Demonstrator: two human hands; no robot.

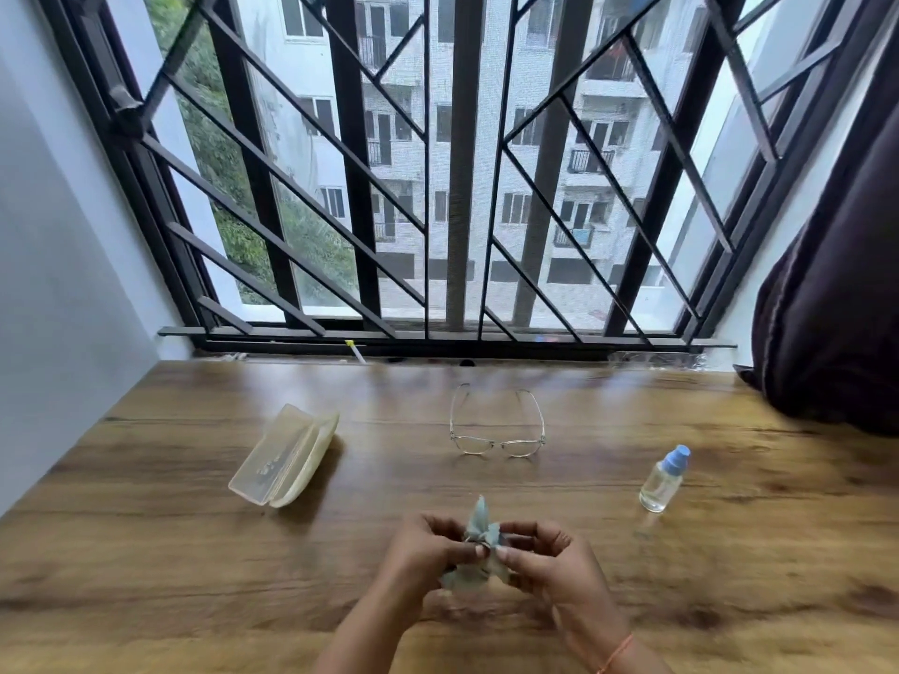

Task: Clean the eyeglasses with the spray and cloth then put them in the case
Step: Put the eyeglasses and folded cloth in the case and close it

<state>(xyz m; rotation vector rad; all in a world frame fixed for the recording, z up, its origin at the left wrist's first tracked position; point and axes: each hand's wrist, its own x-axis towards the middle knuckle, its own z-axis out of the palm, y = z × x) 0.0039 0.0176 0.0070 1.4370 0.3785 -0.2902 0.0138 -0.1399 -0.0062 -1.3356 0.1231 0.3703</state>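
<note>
Both hands — left hand (428,547) and right hand (545,557) — pinch the crumpled cloth (479,537) between curled fingers. Glasses (496,430) lie straight ahead on the table (146,552), lenses toward the hands, arms unfolded — clear-framed. Spray (664,479) stands nearer the right hand; open case (287,454) nearer the left.

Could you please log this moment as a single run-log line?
left hand, right hand: both pinch cloth | glasses: untouched on table | case: open | spray: standing, capped
</note>
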